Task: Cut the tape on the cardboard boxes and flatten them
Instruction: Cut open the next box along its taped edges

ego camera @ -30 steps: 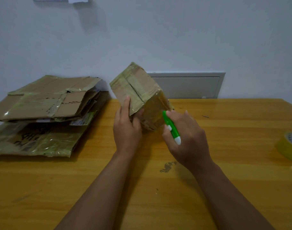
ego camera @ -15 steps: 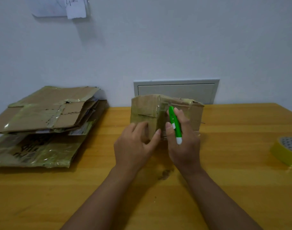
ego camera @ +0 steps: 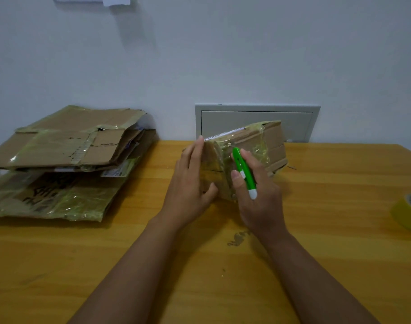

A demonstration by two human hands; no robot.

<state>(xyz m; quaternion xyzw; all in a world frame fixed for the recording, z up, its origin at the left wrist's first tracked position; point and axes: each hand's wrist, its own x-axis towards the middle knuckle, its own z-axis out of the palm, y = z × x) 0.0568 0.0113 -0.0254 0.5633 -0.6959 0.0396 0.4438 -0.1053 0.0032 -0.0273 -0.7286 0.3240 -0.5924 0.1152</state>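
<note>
Head view: the box (ego camera: 251, 146) is steadied on the desk (ego camera: 340, 206) by the left hand (ego camera: 190, 183) while the cutter (ego camera: 244, 171), gripped in the right hand (ego camera: 258, 195), is set to its tape; a slit along the seam is judged next.

A tape-wrapped brown cardboard box (ego camera: 251, 146) sits tilted on the table, near a stack of flattened boxes (ego camera: 66, 160).

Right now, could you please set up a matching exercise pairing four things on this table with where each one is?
Things:
1. green cutter
2. small taped box
3. flattened boxes
4. yellow tape roll

Places:
A. far right edge of the table
B. stacked at the table's left
C. in the right hand
D. steadied by the left hand, mid-table

Pairs: 1-C, 2-D, 3-B, 4-A
</note>
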